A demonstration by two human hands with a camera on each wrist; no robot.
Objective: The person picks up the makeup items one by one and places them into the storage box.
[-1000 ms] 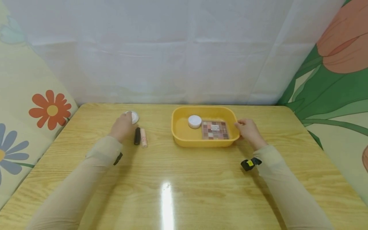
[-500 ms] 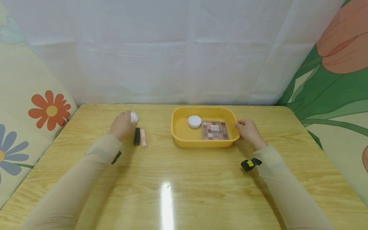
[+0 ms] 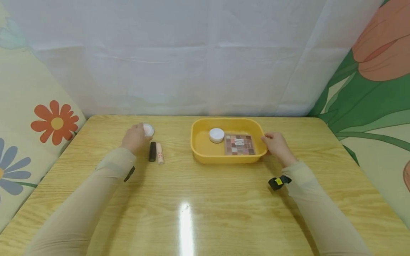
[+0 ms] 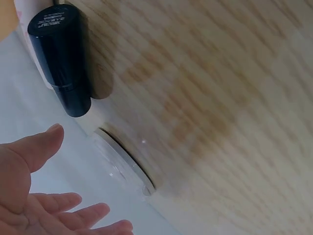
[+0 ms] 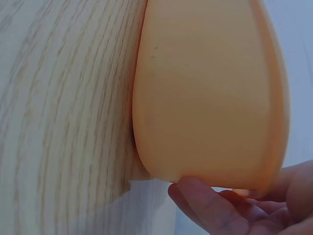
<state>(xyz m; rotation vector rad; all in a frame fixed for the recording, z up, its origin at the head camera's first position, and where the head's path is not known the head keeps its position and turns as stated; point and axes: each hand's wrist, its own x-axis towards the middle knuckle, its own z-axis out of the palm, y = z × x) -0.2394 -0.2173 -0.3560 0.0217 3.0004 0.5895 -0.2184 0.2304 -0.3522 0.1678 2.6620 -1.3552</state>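
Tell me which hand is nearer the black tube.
Left. The left hand is just beyond and left of the black tube; the right hand is far right, gripping the yellow tub.

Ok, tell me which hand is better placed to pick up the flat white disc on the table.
Likely the left hand: it is right beside the white disc, thumb and fingers spread apart. The right hand is farther off and grips one end of the yellow tray.

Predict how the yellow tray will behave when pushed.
The yellow tray probably won't tip, being wide and low. Its walls look stiff, unbent where the right hand grips. The white jar may slide, with bare tray floor beside it.
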